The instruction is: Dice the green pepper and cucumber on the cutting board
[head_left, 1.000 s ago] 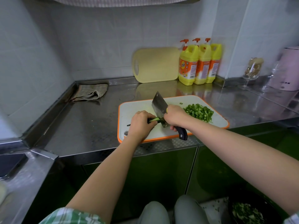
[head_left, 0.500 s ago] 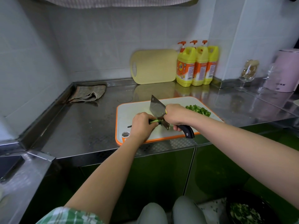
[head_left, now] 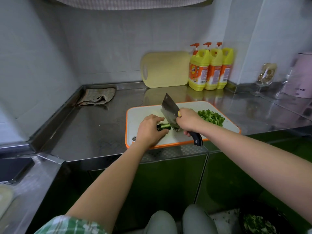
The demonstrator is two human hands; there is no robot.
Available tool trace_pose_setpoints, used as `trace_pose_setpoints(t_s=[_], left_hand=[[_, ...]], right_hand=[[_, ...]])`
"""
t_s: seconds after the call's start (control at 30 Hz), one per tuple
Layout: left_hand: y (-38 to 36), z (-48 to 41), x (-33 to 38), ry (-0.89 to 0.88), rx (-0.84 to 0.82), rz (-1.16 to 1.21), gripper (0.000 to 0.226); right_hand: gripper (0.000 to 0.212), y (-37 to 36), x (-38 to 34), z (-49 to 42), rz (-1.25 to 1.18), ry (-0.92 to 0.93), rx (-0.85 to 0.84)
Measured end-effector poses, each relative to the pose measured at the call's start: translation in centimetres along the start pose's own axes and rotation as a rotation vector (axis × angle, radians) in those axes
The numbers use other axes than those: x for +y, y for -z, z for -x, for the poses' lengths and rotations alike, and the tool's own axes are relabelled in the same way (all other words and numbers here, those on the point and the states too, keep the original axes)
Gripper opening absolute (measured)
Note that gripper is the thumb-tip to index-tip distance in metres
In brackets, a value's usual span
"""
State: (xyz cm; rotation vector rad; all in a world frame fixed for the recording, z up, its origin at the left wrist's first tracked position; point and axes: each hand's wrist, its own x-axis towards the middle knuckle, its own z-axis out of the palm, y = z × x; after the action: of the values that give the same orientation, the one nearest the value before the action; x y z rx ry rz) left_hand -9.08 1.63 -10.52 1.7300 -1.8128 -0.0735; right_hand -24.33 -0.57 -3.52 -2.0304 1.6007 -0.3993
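Near the front edge of the cutting board, the left hand curls over the green strips so they cannot slide, while the right hand grips the cleaver right beside it to chop, with cut bits piled by the right edge.

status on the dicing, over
Left hand holds cucumber strip down; right hand grips cleaver, blade on the strip. Diced green pepper piled at cutting board's right. Left fingertips close beside blade.

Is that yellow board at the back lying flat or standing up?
Standing up: the yellow board rests on its edge on the counter, against the tiled wall, beside the soap bottles.
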Motion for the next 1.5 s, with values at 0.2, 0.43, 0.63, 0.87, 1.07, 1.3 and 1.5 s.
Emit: trace_pose_setpoints(t_s=[0.2, 0.43, 0.63, 0.87, 1.07, 1.3, 1.5], left_hand=[[0.5, 0.4, -0.2, 0.028, 0.013, -0.025, 0.031], [0.5, 0.4, 0.0, 0.015, 0.01, -0.017, 0.024], [0.3, 0.2, -0.1, 0.028, -0.015, -0.019, 0.025], [-0.3, -0.2, 1.3, 0.031, -0.046, -0.004, 0.023], [-0.1, -0.2, 0.8, 0.09, -0.018, -0.096, 0.062], [-0.1, 0.0, 0.6, 0.078, -0.045, -0.185, 0.043], [-0.3, 0.1, 0.6, 0.051, -0.02, -0.162, 0.036]], right_hand=[[0.028, 1.5, -0.9, 1.2, 0.061, -0.004, -0.09], [0.016, 0.2, -1.5, 1.6, 0.161, -0.026, -0.124], [0.019, -1.2, -1.8, 0.7, 0.214, -0.036, -0.077], [0.025, 0.5, -0.4, 0.4, 0.141, -0.054, -0.07], [0.026, 1.7, 0.2, 0.7, 0.061, -0.02, -0.045], [0.018, 1.6, -0.8, 1.9, 0.177, -0.021, -0.135], [0.017, -0.1, -1.4, 1.3, 0.207, -0.051, -0.114]])
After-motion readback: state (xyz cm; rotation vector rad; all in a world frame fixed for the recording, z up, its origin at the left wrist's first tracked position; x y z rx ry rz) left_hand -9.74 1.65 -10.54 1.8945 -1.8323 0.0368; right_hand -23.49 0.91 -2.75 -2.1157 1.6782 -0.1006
